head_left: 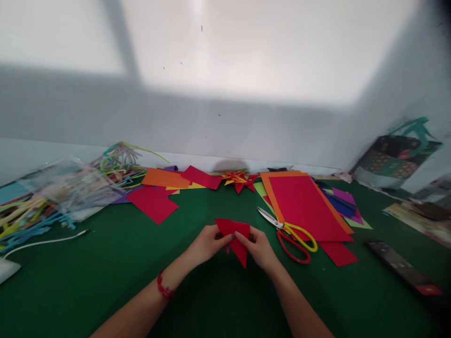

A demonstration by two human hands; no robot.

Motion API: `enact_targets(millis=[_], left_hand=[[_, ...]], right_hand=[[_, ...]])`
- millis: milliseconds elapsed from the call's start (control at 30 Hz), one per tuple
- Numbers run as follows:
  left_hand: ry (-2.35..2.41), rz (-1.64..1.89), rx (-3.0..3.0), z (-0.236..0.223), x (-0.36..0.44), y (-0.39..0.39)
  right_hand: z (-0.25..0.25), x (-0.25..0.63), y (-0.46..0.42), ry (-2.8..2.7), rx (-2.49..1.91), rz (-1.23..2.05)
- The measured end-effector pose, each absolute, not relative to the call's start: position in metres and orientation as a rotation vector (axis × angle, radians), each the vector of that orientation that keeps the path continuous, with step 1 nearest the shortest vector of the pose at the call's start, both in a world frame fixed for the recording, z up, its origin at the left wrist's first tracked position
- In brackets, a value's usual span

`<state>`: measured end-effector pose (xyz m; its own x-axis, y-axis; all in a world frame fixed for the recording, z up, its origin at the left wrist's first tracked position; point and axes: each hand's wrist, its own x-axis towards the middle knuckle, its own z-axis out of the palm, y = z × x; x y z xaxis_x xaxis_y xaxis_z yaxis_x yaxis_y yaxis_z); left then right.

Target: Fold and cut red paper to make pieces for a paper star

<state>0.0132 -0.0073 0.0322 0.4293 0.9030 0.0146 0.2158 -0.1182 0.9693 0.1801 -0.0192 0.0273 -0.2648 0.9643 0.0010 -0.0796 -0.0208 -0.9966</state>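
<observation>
A folded piece of red paper (240, 228), narrowing to a point at the bottom, is held up between both hands over the green table. My left hand (210, 241) pinches its left side, thumb on the front face. On the right side my right hand (258, 245) grips it the same way, the two thumbs nearly meeting in the middle. The fingers behind the paper are mostly hidden. Just right of my right hand lie open scissors (289, 234) with one yellow and one red handle. Beyond the hands sits a red and orange folded paper star (240, 180).
Large red sheets (305, 204) over orange ones lie right of centre. Smaller red paper (153, 203) and orange paper (165, 178) lie at left. Pipe cleaners (24, 220) and a clear plastic bag (70, 185) fill the far left. A phone (401, 267) and a bag (394, 157) are at right.
</observation>
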Motion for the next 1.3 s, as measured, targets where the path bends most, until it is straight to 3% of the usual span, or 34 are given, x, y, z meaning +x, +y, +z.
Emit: enact_targets(millis=[500, 1300], left_hand=[[0.862, 0.716, 1.525, 0.033, 0.010, -0.006], [0.955, 1.041, 1.941, 0.047, 0.006, -0.007]], right_hand=[[0.022, 0.177, -0.018, -1.297, -1.017, 1.438], [0.024, 0.187, -0.012, -1.124, -0.966, 1.653]])
